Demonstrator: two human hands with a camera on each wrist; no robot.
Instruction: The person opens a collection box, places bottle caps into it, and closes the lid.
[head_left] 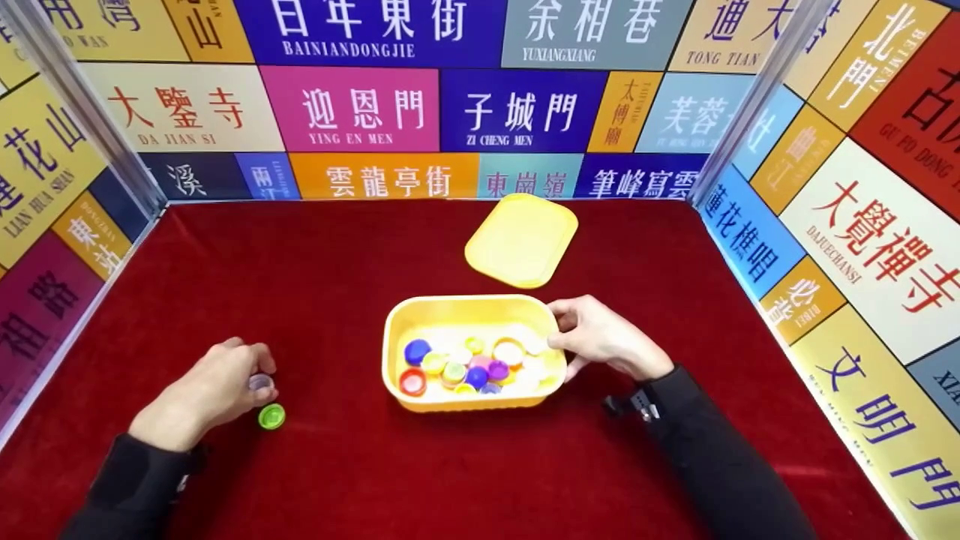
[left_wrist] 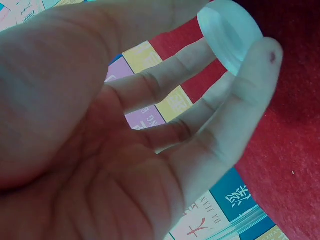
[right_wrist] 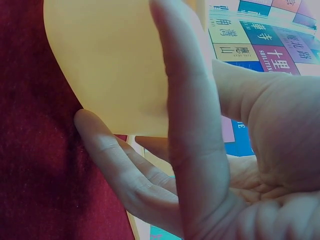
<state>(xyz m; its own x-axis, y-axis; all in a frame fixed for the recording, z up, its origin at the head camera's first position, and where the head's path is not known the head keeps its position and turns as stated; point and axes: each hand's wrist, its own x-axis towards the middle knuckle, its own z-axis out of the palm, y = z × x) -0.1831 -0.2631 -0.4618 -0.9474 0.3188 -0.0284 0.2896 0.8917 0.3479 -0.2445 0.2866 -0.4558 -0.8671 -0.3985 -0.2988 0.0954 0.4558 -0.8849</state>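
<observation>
A pale bottle cap (left_wrist: 230, 35) is pinched between the fingertips of my left hand (head_left: 214, 386), low over the cloth at the left; in the head view it looks greyish. Just beside those fingers lies a bright green cap (head_left: 271, 416). Right of centre, my right hand (head_left: 606, 339) grips the right end of a yellow plastic box (head_left: 469, 403), its thumb at the rim. Several caps sit inside, among them a red cap (head_left: 412, 382), a blue cap (head_left: 417, 352) and a purple cap (head_left: 498, 370). Up close in the right wrist view, the box wall (right_wrist: 110, 65) lies against the fingers.
Behind the box, a yellow lid (head_left: 523, 240) lies flat on the dark red cloth (head_left: 315, 262). Panels with coloured place-name signs (head_left: 349, 109) stand along the back and both sides, joined by metal corner strips.
</observation>
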